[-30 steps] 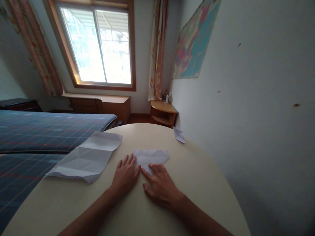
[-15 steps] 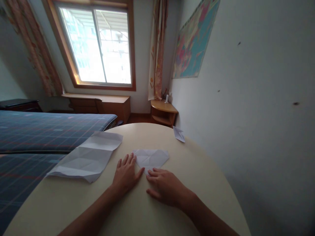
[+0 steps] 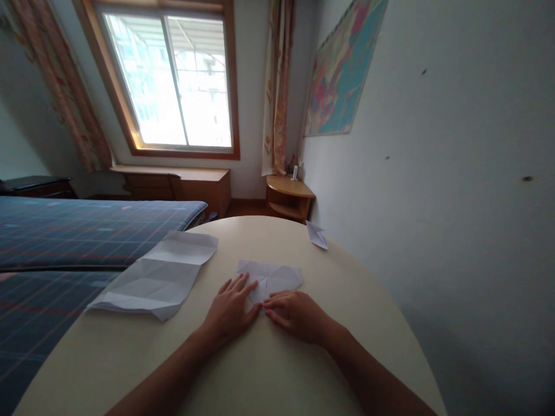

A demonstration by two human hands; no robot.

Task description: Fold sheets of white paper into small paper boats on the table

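Observation:
A folded sheet of white paper [image 3: 277,276] lies on the round cream table [image 3: 243,370], with creases across it and its near end narrowing towards me. My left hand [image 3: 232,306] rests on the paper's left side, fingers spread and pressing it down. At the near tip, my right hand [image 3: 295,315] pinches the paper's edge between thumb and fingers. The two hands almost meet there, and they hide part of the tip.
A larger creased white sheet [image 3: 160,283] lies at the table's left, by the plaid mattress [image 3: 108,225]. Near the far right edge is a small folded paper piece [image 3: 317,236]. A wall [image 3: 455,231] runs along the right; a corner shelf [image 3: 289,186] stands behind.
My left hand has slid right, further over the paper. My right hand has closed from lying flatter into a pinch at the near tip. The paper has turned slightly.

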